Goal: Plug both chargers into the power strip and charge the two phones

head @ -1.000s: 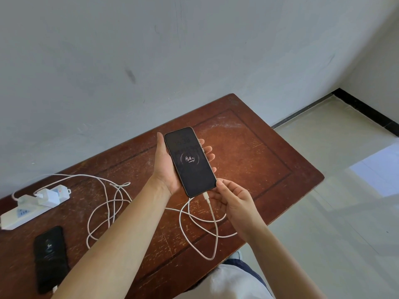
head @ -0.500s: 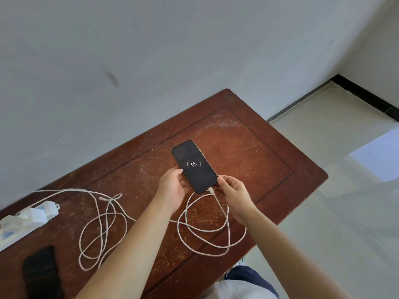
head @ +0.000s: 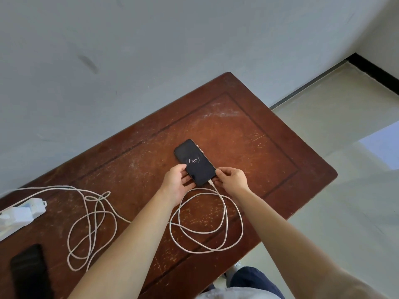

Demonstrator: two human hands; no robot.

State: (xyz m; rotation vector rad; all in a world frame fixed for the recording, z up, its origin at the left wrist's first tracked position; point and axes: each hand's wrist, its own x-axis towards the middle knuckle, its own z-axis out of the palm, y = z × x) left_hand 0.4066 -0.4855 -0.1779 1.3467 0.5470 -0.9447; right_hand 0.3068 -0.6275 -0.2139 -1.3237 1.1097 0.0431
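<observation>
A black phone (head: 195,161) lies flat in the middle of the brown wooden table (head: 248,134), its screen showing a 54 % charge ring. My left hand (head: 177,182) grips its near left edge and my right hand (head: 232,179) pinches its near right corner. A white cable (head: 224,214) is plugged into the phone's near end and coils on the table. At the far left, two white chargers (head: 26,211) sit in a white power strip (head: 8,230). A second black phone (head: 30,272) lies at the near left, its screen dark.
A second white cable (head: 92,225) loops loosely between the chargers and my left arm. The table stands against a grey wall (head: 151,50). Its right edge drops to a pale tiled floor (head: 334,169).
The phone has gone from held up in my left hand down to lying flat on the table. Both hands came down with it and stay on its near end.
</observation>
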